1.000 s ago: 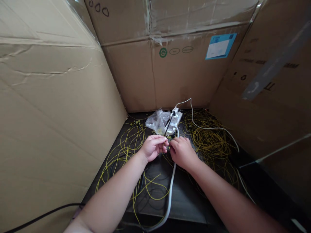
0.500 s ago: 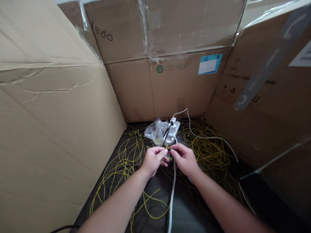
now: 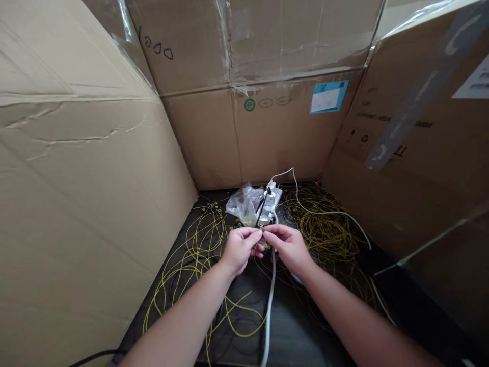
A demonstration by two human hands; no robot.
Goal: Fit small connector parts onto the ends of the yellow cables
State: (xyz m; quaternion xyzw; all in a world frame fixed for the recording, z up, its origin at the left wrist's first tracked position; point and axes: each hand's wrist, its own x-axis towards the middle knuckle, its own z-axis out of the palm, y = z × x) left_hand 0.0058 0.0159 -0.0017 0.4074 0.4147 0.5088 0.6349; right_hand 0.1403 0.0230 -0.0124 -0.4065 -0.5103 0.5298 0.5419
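My left hand (image 3: 240, 248) and my right hand (image 3: 289, 246) meet fingertip to fingertip over a dark table top (image 3: 290, 326). Both are closed in a pinch on a small part at the end of a thin yellow cable (image 3: 198, 244); the part itself is too small to make out. Just beyond the fingers lies a white power strip (image 3: 270, 203) with a black plug in it. A thick white cord (image 3: 269, 306) runs from it toward me between my forearms.
Cardboard box walls stand close on the left (image 3: 84, 193), at the back (image 3: 267, 132) and on the right (image 3: 412, 168). Loose yellow cables lie in heaps on the right (image 3: 328, 229) and left. A crumpled clear plastic bag (image 3: 244, 204) lies beside the power strip.
My hands have drawn slightly apart from a tight clasp into a fingertip pinch. The view has tilted up, showing more of the boxes.
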